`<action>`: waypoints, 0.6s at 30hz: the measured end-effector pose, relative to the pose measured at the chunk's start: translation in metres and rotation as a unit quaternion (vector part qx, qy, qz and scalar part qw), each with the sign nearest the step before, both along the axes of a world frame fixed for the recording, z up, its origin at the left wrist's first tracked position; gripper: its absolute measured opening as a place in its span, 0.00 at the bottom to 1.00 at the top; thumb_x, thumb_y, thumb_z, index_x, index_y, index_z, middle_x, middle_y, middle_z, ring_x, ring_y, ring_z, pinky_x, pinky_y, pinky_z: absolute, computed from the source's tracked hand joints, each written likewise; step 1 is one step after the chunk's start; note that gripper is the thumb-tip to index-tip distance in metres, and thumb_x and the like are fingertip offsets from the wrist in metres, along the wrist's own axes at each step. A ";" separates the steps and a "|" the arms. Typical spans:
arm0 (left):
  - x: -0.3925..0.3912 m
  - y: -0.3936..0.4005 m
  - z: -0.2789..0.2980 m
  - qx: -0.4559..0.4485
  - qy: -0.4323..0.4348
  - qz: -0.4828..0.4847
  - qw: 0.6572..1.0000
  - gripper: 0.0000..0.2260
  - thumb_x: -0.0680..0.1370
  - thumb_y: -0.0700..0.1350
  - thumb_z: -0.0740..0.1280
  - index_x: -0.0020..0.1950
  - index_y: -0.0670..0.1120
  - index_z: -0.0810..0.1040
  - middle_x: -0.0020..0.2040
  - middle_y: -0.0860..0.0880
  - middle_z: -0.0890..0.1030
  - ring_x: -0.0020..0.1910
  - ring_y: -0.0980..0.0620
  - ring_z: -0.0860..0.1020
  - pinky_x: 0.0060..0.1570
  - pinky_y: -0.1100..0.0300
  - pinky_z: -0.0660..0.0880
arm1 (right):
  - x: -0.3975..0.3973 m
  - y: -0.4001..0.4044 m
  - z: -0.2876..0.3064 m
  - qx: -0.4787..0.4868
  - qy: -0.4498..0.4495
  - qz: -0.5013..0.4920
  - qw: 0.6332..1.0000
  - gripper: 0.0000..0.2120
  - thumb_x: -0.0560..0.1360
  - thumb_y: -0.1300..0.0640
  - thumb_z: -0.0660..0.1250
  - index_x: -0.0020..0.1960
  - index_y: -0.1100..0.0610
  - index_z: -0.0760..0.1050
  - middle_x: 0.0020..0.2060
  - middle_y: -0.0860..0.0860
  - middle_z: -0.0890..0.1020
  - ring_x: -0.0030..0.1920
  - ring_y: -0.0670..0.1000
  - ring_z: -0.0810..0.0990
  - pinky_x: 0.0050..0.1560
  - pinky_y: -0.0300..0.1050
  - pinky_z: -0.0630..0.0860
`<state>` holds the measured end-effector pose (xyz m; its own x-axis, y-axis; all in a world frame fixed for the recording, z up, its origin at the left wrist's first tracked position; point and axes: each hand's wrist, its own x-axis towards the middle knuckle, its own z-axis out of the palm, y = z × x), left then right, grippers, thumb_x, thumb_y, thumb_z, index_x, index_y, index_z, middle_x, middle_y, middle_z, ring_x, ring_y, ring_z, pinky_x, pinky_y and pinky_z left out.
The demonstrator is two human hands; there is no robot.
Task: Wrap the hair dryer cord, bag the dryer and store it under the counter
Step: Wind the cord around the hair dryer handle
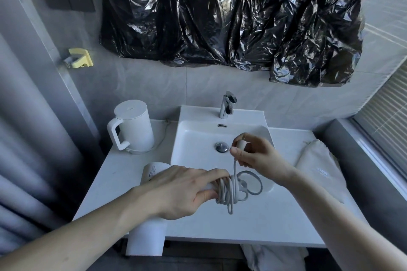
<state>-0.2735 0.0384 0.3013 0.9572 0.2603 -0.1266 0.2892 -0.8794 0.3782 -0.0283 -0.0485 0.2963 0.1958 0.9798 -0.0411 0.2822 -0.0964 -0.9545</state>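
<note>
Now over the white basin (198,160), left hand (182,191) gripping the white hair dryer (152,171) and its grey cord coils (226,189), right hand (259,156) pinching the white plug (240,144) above, cream drawstring cloth bag (319,165) lying on the white table (286,222) at right.

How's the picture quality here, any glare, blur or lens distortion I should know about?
Head view: strong wide-angle distortion, the wall edges and the window frame bow; bright glare patches on the black plastic sheet; cool, dim daylight from the window side; the left hand, right hand and cord are reasonably sharp, with slight softness toward the frame edges.
</note>
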 end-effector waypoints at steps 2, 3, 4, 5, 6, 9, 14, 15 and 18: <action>0.000 -0.001 0.002 -0.002 -0.011 -0.003 1.000 0.16 0.87 0.60 0.56 0.75 0.68 0.59 0.66 0.64 0.81 0.58 0.48 0.80 0.56 0.48 0.76 | 0.002 -0.001 -0.016 -0.030 0.047 0.010 0.998 0.12 0.82 0.52 0.72 0.45 0.59 0.76 0.32 0.45 0.74 0.32 0.44 0.71 0.35 0.36 0.68; 0.001 -0.001 0.002 -0.008 -0.019 -0.003 1.000 0.17 0.87 0.60 0.56 0.75 0.68 0.59 0.66 0.65 0.81 0.58 0.48 0.80 0.56 0.49 0.76 | 0.000 -0.001 -0.022 -0.050 0.094 0.015 0.994 0.14 0.81 0.49 0.72 0.44 0.58 0.76 0.33 0.46 0.73 0.33 0.45 0.70 0.35 0.37 0.68; 0.001 -0.001 0.002 -0.014 -0.029 -0.003 0.999 0.17 0.87 0.60 0.57 0.76 0.67 0.59 0.66 0.65 0.81 0.58 0.49 0.80 0.55 0.49 0.76 | -0.003 -0.002 -0.028 -0.069 0.158 0.017 0.985 0.16 0.78 0.45 0.74 0.43 0.56 0.76 0.34 0.47 0.73 0.33 0.45 0.71 0.36 0.37 0.69; 0.001 -0.001 0.001 -0.017 -0.037 0.000 0.999 0.18 0.87 0.60 0.57 0.76 0.67 0.59 0.66 0.65 0.81 0.58 0.49 0.80 0.55 0.50 0.76 | -0.007 -0.002 -0.033 -0.085 0.206 0.020 0.975 0.17 0.76 0.42 0.75 0.44 0.55 0.76 0.35 0.49 0.74 0.33 0.46 0.72 0.36 0.39 0.70; 0.001 -0.001 0.000 -0.019 -0.045 0.004 0.999 0.19 0.87 0.60 0.57 0.77 0.67 0.58 0.67 0.65 0.81 0.59 0.49 0.80 0.55 0.51 0.76 | -0.011 -0.003 -0.039 -0.095 0.241 0.019 0.966 0.19 0.75 0.40 0.75 0.45 0.55 0.76 0.36 0.51 0.74 0.34 0.47 0.73 0.38 0.41 0.71; -0.001 0.001 -0.005 -0.042 -0.057 0.019 0.997 0.20 0.87 0.58 0.58 0.78 0.67 0.57 0.68 0.71 0.79 0.61 0.54 0.80 0.57 0.55 0.75 | -0.026 -0.010 -0.047 -0.115 0.275 0.027 0.954 0.19 0.82 0.39 0.67 0.48 0.56 0.77 0.42 0.55 0.77 0.41 0.53 0.78 0.46 0.49 0.73; 0.002 0.001 -0.014 -0.108 -0.085 0.046 0.989 0.21 0.89 0.54 0.58 0.80 0.68 0.56 0.62 0.82 0.75 0.61 0.65 0.79 0.59 0.63 0.74 | -0.047 -0.013 -0.053 -0.131 0.325 -0.070 0.934 0.17 0.88 0.57 0.58 0.46 0.56 0.82 0.35 0.49 0.83 0.33 0.45 0.79 0.34 0.36 0.75; 0.003 0.001 -0.016 -0.121 -0.087 0.056 0.987 0.22 0.89 0.53 0.57 0.80 0.70 0.54 0.59 0.84 0.74 0.58 0.70 0.77 0.57 0.70 0.71 | -0.051 -0.013 -0.055 -0.136 0.312 -0.103 0.935 0.17 0.87 0.63 0.58 0.43 0.54 0.78 0.30 0.47 0.79 0.28 0.44 0.73 0.28 0.34 0.69; 0.007 0.001 -0.021 -0.172 -0.092 0.080 0.978 0.21 0.89 0.56 0.56 0.80 0.71 0.55 0.54 0.75 0.81 0.51 0.65 0.78 0.55 0.66 0.73 | -0.060 -0.012 -0.059 -0.150 0.249 -0.157 0.944 0.17 0.83 0.65 0.57 0.38 0.54 0.72 0.28 0.49 0.73 0.27 0.46 0.68 0.26 0.36 0.62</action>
<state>-0.2665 0.0397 0.2801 0.9226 0.3807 -0.0618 0.3113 -0.6405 0.7021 -0.0882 -0.0609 0.2375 0.3569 0.8067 -0.4710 -0.2823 -0.3875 -0.8776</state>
